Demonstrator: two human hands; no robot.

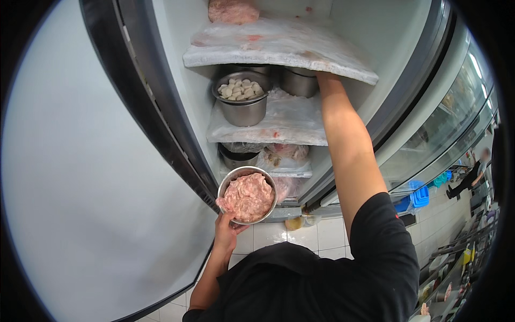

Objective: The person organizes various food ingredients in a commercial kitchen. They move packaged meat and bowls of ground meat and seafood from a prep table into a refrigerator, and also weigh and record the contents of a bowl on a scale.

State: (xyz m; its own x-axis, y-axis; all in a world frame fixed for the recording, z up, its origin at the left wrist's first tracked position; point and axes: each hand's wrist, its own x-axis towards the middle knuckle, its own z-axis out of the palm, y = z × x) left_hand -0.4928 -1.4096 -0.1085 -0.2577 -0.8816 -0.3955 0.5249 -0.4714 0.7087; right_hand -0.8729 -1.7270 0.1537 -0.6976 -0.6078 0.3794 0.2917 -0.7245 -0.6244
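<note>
My left hand (226, 231) grips the rim and side of a round metal bowl (275, 197), holding it in front of the opened fridge. Raw minced meat (248, 196) fills the bowl and hangs slightly over its left rim. My right arm reaches under an upper shelf (281, 44) wrapped in frosty plastic film; the hand is almost wholly hidden there, beside a steel pot (298, 82). To the left on the same level, a steel pot (244, 112) carries a shallow pan of pale, rounded pieces (240, 89).
The fridge door (100, 181) stands wide to my left. Lower down are another dark pot (240, 159) and bagged meat (287, 151). A lump of meat (233, 11) sits on the top shelf. Glass-fronted cabinets (438, 116), blue bins (418, 197) and a person (474, 175) are to the right.
</note>
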